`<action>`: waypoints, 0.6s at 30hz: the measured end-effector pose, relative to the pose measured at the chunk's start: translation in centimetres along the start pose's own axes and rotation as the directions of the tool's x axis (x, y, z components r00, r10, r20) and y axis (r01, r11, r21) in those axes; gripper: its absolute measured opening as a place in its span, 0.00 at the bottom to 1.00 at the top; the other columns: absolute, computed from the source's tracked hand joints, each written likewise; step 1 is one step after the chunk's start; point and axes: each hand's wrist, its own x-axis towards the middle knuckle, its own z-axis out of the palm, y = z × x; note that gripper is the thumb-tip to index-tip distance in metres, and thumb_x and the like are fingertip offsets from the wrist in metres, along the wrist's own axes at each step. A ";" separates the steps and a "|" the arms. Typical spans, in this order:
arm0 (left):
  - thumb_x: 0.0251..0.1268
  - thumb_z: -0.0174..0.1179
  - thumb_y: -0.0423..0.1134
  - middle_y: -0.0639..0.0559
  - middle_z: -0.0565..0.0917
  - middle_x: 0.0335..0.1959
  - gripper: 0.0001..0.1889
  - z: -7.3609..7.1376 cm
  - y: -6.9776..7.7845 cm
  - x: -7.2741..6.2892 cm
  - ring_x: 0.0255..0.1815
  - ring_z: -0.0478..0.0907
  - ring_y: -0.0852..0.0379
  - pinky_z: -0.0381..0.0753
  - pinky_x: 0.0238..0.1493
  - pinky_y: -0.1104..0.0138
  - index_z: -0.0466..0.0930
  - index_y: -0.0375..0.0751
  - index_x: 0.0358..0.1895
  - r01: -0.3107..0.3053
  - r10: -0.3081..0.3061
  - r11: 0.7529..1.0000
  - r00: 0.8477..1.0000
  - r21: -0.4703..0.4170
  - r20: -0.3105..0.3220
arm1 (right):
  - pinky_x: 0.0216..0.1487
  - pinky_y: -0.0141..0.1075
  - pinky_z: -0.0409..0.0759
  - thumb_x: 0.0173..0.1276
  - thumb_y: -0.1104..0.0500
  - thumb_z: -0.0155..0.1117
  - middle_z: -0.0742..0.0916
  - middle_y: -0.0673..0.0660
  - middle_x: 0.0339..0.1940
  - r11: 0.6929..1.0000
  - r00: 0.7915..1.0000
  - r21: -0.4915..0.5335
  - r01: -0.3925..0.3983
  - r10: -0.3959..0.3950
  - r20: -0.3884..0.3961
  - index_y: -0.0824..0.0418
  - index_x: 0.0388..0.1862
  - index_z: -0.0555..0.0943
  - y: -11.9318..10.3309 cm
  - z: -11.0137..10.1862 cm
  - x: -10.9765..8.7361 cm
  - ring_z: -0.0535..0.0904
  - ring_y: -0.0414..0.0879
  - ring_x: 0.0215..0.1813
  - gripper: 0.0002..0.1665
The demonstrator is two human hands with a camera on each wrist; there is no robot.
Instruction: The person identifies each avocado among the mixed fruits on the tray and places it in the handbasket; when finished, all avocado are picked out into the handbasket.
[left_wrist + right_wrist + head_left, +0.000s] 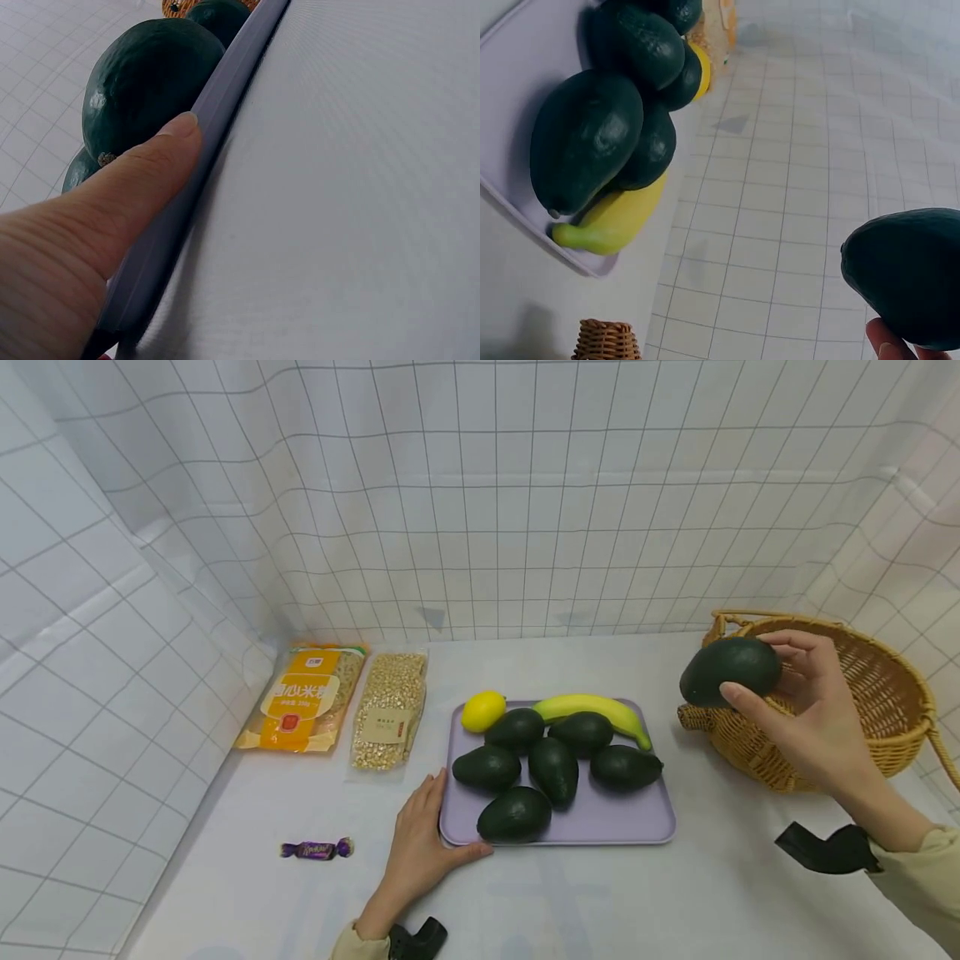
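My right hand point(813, 710) holds a dark green avocado point(731, 671) in the air, thumb on its near side, in front of the wicker basket point(892, 652). That avocado also fills the lower right of the right wrist view. My left hand point(420, 839) rests against the near left corner of a lilac tray point(615, 827), its thumb point(161, 161) lying along the rim. On the tray lie several more avocados point(515, 815), a yellow lemon point(483, 711) at the back left and a banana point(592, 708) along the back right.
Left of the tray lie a clear bag of pale grains point(390, 710) and an orange-labelled food packet point(303, 697). A purple-wrapped candy point(317, 849) is nearer the front left. White gridded cloth point(510, 510) stands behind and at the sides of the white table.
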 end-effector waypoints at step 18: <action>0.35 0.74 0.64 0.38 0.60 0.70 0.62 0.1 -0.1 0.0 0.71 0.53 0.41 0.50 0.66 0.44 0.53 0.35 0.73 0.008 -0.008 1.000 1.000 0.007 0.010 | 0.28 0.17 0.70 0.61 0.69 0.64 0.72 0.45 0.49 0.987 0.995 -0.139 -0.080 0.070 -0.077 0.53 0.66 0.60 1.9 -4.6 3.3 0.78 0.28 0.34 0.38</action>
